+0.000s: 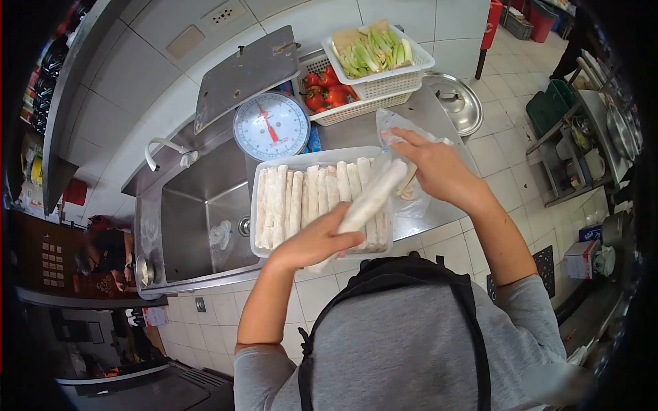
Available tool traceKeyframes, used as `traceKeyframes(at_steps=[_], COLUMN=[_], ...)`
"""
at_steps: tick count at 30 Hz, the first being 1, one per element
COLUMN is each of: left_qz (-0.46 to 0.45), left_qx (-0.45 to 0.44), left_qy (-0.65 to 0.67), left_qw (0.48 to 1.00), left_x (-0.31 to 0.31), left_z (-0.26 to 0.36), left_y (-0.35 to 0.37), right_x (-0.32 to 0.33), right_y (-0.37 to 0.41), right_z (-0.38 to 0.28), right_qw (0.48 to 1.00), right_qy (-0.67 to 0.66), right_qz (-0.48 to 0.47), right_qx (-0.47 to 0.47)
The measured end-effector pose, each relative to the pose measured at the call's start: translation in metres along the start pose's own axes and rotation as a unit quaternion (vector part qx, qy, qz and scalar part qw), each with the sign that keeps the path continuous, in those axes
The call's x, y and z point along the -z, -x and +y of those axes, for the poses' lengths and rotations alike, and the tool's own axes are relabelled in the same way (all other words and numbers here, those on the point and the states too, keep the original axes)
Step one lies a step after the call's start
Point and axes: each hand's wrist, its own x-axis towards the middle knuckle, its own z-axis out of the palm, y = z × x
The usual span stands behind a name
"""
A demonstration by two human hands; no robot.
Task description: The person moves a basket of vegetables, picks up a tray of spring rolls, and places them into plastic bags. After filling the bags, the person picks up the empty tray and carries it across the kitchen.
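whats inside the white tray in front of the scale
Pale rolls lie side by side, filling the tray. The left hand, gripping a roll above it, covers the near right corner, so what lies there cannot be seen.

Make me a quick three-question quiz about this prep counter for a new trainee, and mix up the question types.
1. True or false: the left hand holds a white roll over the tray.
2. What does the right hand touch? A the tap; B a clear plastic bag; C the pot lid.
3. Fill the gap: the needle on the scale dial is coloured ___.
Key: 1 true; 2 B; 3 red.
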Motion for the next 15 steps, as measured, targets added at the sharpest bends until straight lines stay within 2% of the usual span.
traceKeyframes(at_steps=[2,4,6,8,9,10,11,15], left_qz=[0.006,-0.041,-0.075,-0.07,-0.048,-0.023,0.007,0.131], left_qx=[0.013,0.071,0.089,0.025,-0.017,-0.056,-0.073,-0.122], left_qy=[0.014,0.154,0.321,0.325,0.212,0.096,0.036,-0.204], left_qw=[1.0,0.985,0.94,0.943,0.976,0.994,0.997,0.962], left_x=[-0.017,-0.024,-0.028,-0.038,-0.04,-0.043,-0.049,-0.069], left_z=[-0.005,-0.008,-0.01,0.01,0.014,0.012,0.01,0.005], left_y=[-0.033,-0.077,-0.127,-0.163,-0.183,-0.199,-0.207,-0.233], right_x=[0.004,0.003,0.002,0.003,0.005,0.007,0.01,0.035], right_y=[-0.001,-0.001,0.001,0.003,0.004,0.006,0.008,0.013], right_z=[-0.008,-0.014,-0.019,-0.023,-0.021,-0.016,-0.011,0.003], right_qw=[1.0,1.0,1.0,0.999,1.0,1.0,1.0,0.999], right_qy=[0.004,0.001,-0.01,-0.025,-0.023,-0.021,-0.019,-0.018], right_qz=[-0.009,-0.016,-0.02,-0.018,-0.009,-0.002,0.006,0.022], right_qx=[0.003,0.006,0.01,0.012,0.01,0.008,0.008,-0.045])
